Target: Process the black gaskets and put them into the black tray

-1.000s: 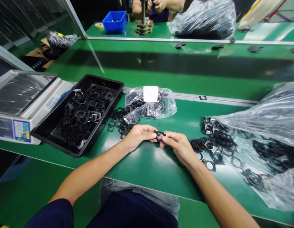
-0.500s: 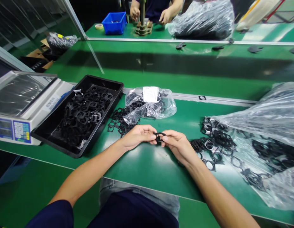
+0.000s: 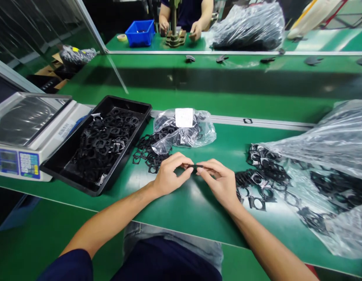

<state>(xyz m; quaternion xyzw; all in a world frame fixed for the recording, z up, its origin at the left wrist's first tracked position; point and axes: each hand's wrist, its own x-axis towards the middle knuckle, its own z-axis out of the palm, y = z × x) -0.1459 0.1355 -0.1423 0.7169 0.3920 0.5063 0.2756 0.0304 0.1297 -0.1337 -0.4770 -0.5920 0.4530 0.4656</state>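
Note:
A small black part (image 3: 195,166) is held between my two hands above the green table, seen nearly edge-on. My left hand (image 3: 173,174) pinches its left end with thumb and fingers. The right end is pinched by my right hand (image 3: 218,178). Behind my left hand lie loose black frames (image 3: 148,150) beside a clear plastic bag (image 3: 198,130) with a white label. More black frames (image 3: 258,183) are piled right of my right hand, spilling from a large clear bag (image 3: 330,136).
A black tray (image 3: 96,191) full of black frames stands at the left, next to a scale (image 3: 29,128). One frame (image 3: 247,121) lies on the metal rail. Across the belt are a blue bin (image 3: 140,33), a press (image 3: 175,37) and a person's hands (image 3: 195,31).
The black part has been tilted from face-on to nearly edge-on between my fingers. Across the belt, the person's hands have moved left and lower, and another dark piece now lies on the belt.

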